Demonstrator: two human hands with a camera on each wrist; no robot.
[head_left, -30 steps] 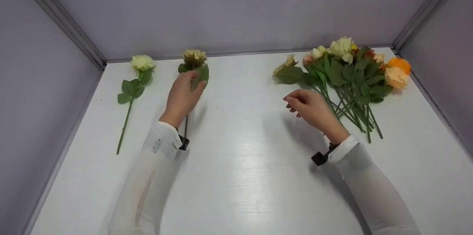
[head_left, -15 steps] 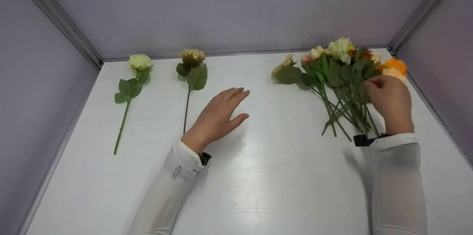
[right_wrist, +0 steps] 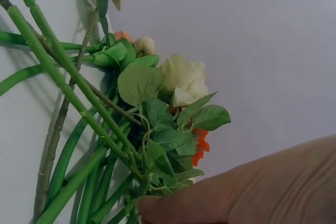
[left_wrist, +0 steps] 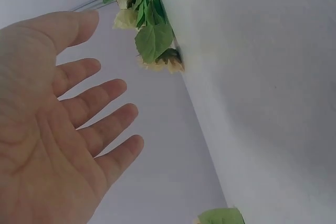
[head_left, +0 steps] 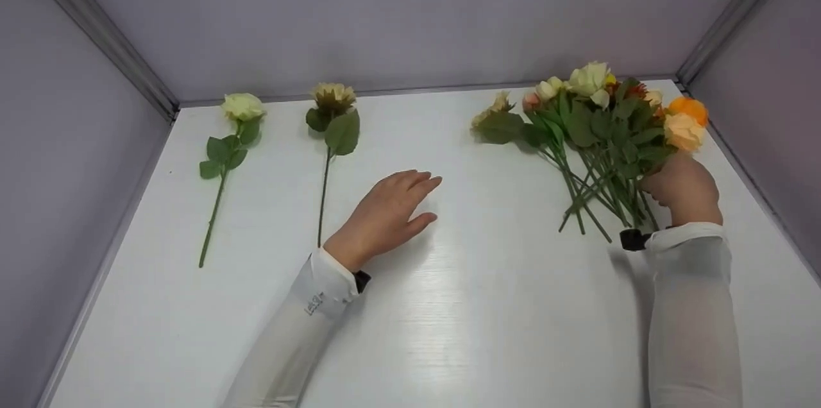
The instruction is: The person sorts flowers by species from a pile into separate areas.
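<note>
Fingers of the bare left hand [head_left: 385,215] are nearly straight, spread and holding nothing, above the middle of the glossy white table [head_left: 449,324]. Since a second ago, that hand has left the tan flower with a thin dark stem [head_left: 340,133], which lies near the far edge, left of centre; the cream rose with green leaves [head_left: 220,150] lies nearer the left edge. Meanwhile the bare right hand [head_left: 686,187] has gone to the mixed heap of artificial flowers [head_left: 609,132] by the far-right corner and dipped lower among its leaves, so the work seems to centre there now.

Its fingertips are hidden; the right wrist view shows only a thumb against greenery, so I cannot tell whether it grips a stem. Crossing stems are hard to separate. One green leaf [left_wrist: 220,216] is cut off by the left wrist view's lower border.
</note>
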